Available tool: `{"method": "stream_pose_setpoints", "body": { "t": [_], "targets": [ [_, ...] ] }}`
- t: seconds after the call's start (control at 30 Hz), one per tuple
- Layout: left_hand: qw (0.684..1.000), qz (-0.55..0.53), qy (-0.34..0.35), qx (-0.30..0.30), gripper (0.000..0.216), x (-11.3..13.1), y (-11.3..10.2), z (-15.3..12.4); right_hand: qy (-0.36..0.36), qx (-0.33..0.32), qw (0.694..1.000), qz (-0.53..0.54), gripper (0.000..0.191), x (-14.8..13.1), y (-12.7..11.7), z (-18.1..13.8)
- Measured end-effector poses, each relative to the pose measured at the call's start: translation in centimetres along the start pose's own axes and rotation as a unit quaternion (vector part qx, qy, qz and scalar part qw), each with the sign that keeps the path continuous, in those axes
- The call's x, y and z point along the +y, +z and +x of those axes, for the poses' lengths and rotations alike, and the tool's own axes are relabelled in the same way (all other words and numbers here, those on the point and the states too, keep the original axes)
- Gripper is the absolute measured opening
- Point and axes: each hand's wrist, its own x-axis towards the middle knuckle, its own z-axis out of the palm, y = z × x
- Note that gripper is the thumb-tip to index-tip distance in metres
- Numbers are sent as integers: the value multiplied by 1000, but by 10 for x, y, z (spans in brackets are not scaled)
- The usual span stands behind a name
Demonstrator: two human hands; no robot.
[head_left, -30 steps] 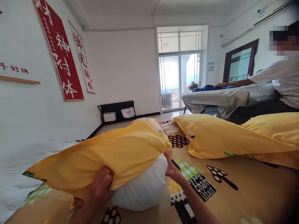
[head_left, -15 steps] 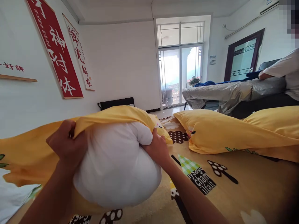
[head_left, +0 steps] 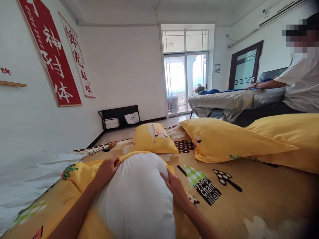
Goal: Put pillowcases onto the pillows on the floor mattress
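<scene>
A plump white pillow (head_left: 136, 196) lies in front of me on the patterned bed sheet (head_left: 249, 196), half out of a yellow pillowcase (head_left: 74, 177). My left hand (head_left: 106, 170) pinches the pillowcase's open edge at the pillow's upper left. My right hand (head_left: 174, 184) presses on the pillow's right side, fingers curled around the case edge there. The far end of the case (head_left: 153, 139) lies bunched beyond the pillow.
Two filled yellow pillows (head_left: 224, 141) lie to the right. A white sheet (head_left: 27, 172) lies at the left. Another person in a white shirt (head_left: 299, 83) works at a silver-covered bed (head_left: 231, 101) at the back right. Red banners hang on the left wall.
The pillow and case have come down from a raised position onto the bed. The case has slid further back, baring more of the white pillow. Both hands shifted along the case's edge.
</scene>
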Motion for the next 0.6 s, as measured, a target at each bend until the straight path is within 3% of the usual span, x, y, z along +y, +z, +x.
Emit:
{"method": "stream_pose_setpoints", "body": {
  "t": [0.13,0.23,0.3,0.4,0.5,0.6],
  "targets": [
    [979,-31,200,29,15,75,-45,-13,-58,-28,997,29,32,-23,-25,1],
    [943,-7,327,-59,22,119,-53,-34,-97,-52,992,67,27,-37,-29,2],
    [938,11,332,-105,26,128,-43,-44,-97,-70,989,90,26,-36,-29,3],
    [944,39,281,-166,19,119,-22,-48,-83,-105,989,68,33,-21,-28,6],
    [940,86,248,-218,16,106,-6,-46,-68,-150,985,-59,32,-8,-24,8],
    [936,117,239,-229,18,105,2,-40,-41,-144,958,-243,26,-9,-18,7]
  ]
}}
